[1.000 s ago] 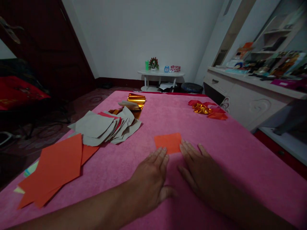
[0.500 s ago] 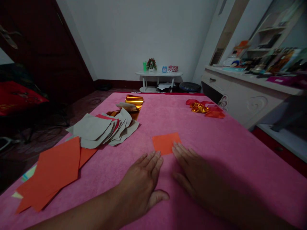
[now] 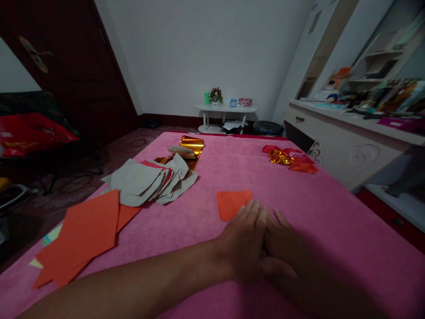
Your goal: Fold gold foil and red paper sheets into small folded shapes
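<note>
Grip: nothing pinched in either hand; fingers long and flat. Step, by judgement: pressing a crease down. Needed next, probably: firm, even pressure without skewing the layers. Left hand [image 3: 245,241]: palm down, lapped over right hand [image 3: 288,252], forearm from 8 o'clock; right fingertips largely hidden, forearm from 5. Beneath left fingers, at its 4 o'clock corner: small orange paper [image 3: 229,206], seemingly folded, on pink cloth [image 3: 172,230]. Outward from there: large orange sheets [image 3: 86,232] at 8, grey sheets [image 3: 136,177] at 10, red-and-gold pieces [image 3: 282,157] at 2.
</note>
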A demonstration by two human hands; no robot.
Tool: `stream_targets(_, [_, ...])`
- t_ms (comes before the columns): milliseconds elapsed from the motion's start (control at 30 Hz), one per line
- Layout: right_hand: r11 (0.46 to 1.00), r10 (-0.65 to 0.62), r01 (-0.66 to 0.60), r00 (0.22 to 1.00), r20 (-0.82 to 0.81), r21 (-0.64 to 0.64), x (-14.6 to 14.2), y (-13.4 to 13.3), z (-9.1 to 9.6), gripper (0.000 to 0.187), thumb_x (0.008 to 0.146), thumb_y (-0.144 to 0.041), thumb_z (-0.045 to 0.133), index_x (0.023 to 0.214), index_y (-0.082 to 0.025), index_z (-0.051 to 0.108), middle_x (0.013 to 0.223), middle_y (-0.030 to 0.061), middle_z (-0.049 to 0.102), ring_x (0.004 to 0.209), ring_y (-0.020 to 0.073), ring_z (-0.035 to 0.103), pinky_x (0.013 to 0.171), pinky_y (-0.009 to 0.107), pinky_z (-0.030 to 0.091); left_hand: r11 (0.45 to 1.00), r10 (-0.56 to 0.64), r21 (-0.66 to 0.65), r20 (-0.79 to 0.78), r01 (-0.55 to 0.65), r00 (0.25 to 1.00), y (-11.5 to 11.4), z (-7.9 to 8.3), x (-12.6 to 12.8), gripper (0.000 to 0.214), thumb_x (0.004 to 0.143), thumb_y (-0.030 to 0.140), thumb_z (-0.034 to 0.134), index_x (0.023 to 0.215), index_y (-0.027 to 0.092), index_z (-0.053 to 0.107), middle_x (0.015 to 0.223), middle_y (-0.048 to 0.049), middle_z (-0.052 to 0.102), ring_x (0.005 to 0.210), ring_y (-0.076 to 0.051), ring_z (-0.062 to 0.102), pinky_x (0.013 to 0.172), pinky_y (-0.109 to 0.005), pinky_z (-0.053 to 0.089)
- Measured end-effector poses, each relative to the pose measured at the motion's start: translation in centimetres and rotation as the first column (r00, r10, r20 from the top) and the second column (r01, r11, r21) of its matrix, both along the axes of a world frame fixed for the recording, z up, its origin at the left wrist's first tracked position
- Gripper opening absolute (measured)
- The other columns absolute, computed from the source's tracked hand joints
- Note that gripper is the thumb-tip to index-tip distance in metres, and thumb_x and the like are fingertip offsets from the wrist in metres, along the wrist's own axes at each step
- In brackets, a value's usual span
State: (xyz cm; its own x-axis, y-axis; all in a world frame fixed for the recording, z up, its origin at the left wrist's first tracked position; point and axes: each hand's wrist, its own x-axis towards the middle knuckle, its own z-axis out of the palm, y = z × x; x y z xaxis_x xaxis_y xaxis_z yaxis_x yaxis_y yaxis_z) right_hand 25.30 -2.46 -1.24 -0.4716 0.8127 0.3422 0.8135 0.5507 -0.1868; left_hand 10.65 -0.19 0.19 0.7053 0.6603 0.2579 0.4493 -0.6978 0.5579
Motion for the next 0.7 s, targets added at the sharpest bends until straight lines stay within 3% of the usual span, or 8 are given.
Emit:
stream_targets(100, [1.0,-0.01,0.012,0.999,0.052,-0.028,0.4,-0.6,-0.7,0.039,0.084,-0.025,0.047,0.121,-0.016,0.056,0.119,0.0139,0.062,0.109,0.0287,0.057,0.104,0.051,0.032,0.995,0.047,-0.085,-0.146,-0.059,0.988,-0.2,-0.7,-2.3,0.116,0.062,0.075,0.058,0.143,0.0,0.022,0.149,-0.028,0.018,0.139,-0.039,0.015,0.113,-0.051,0.019])
stream_targets(233, [0.999,-0.024,0.027,0.994,0.103,-0.028,1.1,-0.3,-0.3,0.049,0.083,-0.027,0.047,0.129,-0.012,0.051,0.133,0.0178,0.052,0.123,0.0309,0.048,0.106,0.054,0.028,0.983,0.089,-0.122,-0.329,-0.136,0.94,-1.4,-0.4,-5.2,0.11,0.07,0.077,0.045,0.145,0.001,0.018,0.15,-0.0257,0.001,0.14,-0.037,0.001,0.113,-0.052,0.012])
stream_targets(300, [0.992,-0.04,0.047,0.998,0.056,-0.121,1.4,1.1,0.6,0.042,0.083,-0.025,0.046,0.123,-0.016,0.057,0.129,0.0142,0.057,0.12,0.0283,0.051,0.106,0.051,0.029,0.985,0.088,-0.108,-0.361,-0.136,0.928,-1.8,-0.2,-5.9,0.107,0.073,0.077,0.039,0.145,0.001,0.017,0.15,-0.025,0.0,0.14,-0.036,-0.001,0.114,-0.051,0.01])
stream_targets(367, [0.97,-0.123,0.103,0.989,-0.078,-0.223,1.7,3.4,1.4,0.035,0.084,-0.026,0.043,0.109,-0.016,0.066,0.121,0.0134,0.063,0.112,0.0272,0.057,0.1,0.046,0.038,0.986,0.089,-0.098,-0.379,-0.136,0.921,-2.0,-0.1,-6.0,0.105,0.075,0.076,0.038,0.145,0.001,0.016,0.15,-0.0249,-0.002,0.14,-0.036,-0.002,0.114,-0.051,0.01])
stream_targets(433, [0.922,-0.221,0.115,0.94,-0.261,-0.369,1.8,6.0,2.1,0.033,0.082,-0.032,0.05,0.104,-0.014,0.067,0.108,0.0125,0.068,0.1,0.0251,0.062,0.088,0.039,0.046,0.986,0.093,-0.092,-0.379,-0.138,0.921,-2.1,-0.2,-6.0,0.103,0.076,0.075,0.038,0.145,0.002,0.015,0.15,-0.024,-0.003,0.139,-0.036,-0.003,0.114,-0.051,0.01])
stream_targets(500, [0.842,-0.296,0.01,0.844,-0.447,-0.539,1.8,8.1,2.4,0.029,0.08,-0.037,0.054,0.091,-0.014,0.067,0.083,0.0084,0.069,0.074,0.0186,0.063,0.067,0.029,0.048,0.986,0.095,-0.091,-0.357,-0.136,0.929,-2.1,-0.4,-6.0,0.1,0.077,0.073,0.038,0.146,0.004,0.015,0.15,-0.0227,-0.003,0.14,-0.035,-0.003,0.114,-0.052,0.012])
stream_targets(600, [0.681,-0.394,-0.164,0.739,-0.547,-0.713,1.3,9.9,2.4,0.025,0.071,-0.039,0.065,0.071,-0.014,0.063,0.056,-0.0011,0.057,0.048,0.0091,0.047,0.047,0.022,0.035,0.986,0.101,-0.097,-0.305,-0.136,0.947,-2.1,-0.7,-6.3,0.096,0.08,0.071,0.039,0.146,0.006,0.015,0.151,-0.0215,-0.001,0.14,-0.035,0.001,0.113,-0.053,0.013])
stream_targets(700, [0.61,-0.451,-0.23,0.686,-0.571,-0.758,0.6,10.0,2.1,0.026,0.059,-0.035,0.074,0.059,-0.015,0.059,0.05,-0.0042,0.052,0.044,0.0067,0.041,0.044,0.02,0.03,0.987,0.101,-0.099,-0.226,-0.126,0.969,-1.9,-1.2,-6.6,0.089,0.081,0.066,0.044,0.146,0.01,0.021,0.153,-0.02,0.008,0.141,-0.035,0.009,0.113,-0.053,0.017])
